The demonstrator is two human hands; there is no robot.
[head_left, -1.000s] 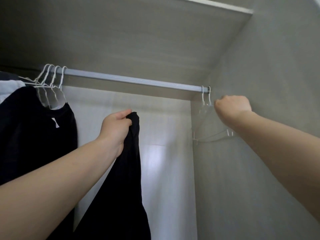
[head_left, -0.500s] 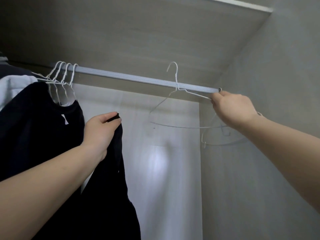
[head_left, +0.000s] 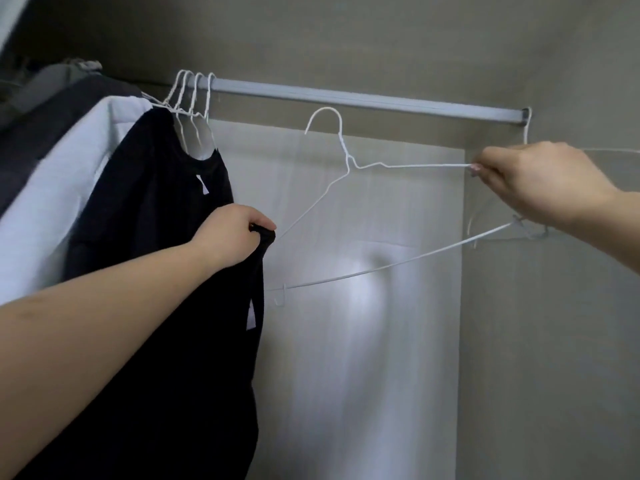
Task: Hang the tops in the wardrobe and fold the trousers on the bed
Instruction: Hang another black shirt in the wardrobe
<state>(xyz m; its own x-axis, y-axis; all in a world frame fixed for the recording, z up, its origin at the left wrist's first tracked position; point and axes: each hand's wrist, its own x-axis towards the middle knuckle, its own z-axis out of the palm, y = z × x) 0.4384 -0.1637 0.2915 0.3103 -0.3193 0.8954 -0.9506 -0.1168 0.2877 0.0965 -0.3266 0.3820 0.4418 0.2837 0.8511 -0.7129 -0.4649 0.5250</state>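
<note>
Nearest, a black top [head_left: 194, 341] is gripped at its upper edge by the left hand [head_left: 230, 235], fingers curled tight; it could slip if that bunched hold loosens. Farther right, a white wire hanger [head_left: 346, 161] is pinched at its shoulder by the right hand [head_left: 533, 181], free below the rail [head_left: 346, 98]; it could snag the garment.

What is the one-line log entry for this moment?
left hand: grips black top | right hand: pinches white wire hanger, off rail | top not yet on hanger

Dim, soft focus, central glare
</note>
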